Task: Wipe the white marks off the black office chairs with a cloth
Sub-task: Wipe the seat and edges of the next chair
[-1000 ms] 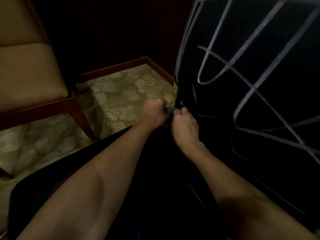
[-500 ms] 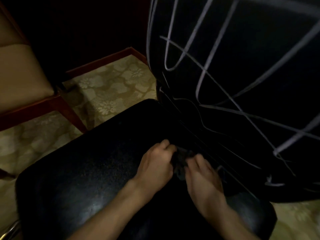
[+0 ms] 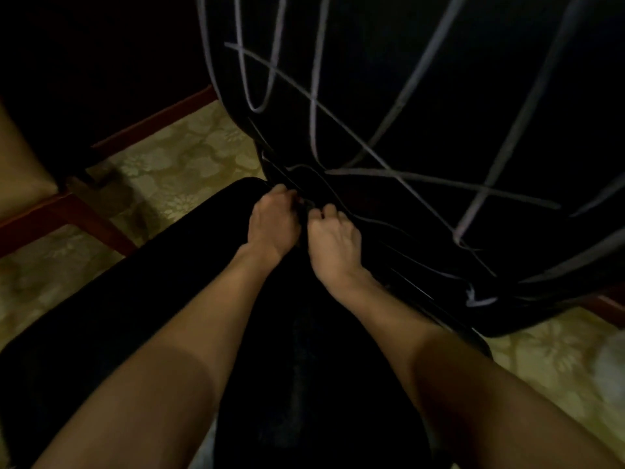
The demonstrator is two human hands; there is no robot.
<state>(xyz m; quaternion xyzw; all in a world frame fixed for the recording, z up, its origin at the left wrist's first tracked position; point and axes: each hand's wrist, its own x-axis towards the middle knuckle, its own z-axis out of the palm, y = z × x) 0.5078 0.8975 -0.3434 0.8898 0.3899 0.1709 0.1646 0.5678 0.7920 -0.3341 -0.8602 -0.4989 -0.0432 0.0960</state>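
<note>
Way off to the left of both hands there's a tan padded chair with a reddish wood frame (image 3: 67,211), sitting on flowery carpet (image 3: 182,164). Left hand (image 3: 272,223) and right hand (image 3: 333,240) are side by side on the black chair seat (image 3: 111,316), fingers curled in, both pinching a dark cloth (image 3: 306,206) between them. Just beyond and right, the backrest (image 3: 439,96) is covered in white marks (image 3: 436,182).

I see the black office chair (image 3: 422,96) upright, its backrest crossed by long looping white marks (image 3: 314,96); a dark cloth (image 3: 306,206), barely visible, sits bunched at the crease where backrest meets seat
</note>
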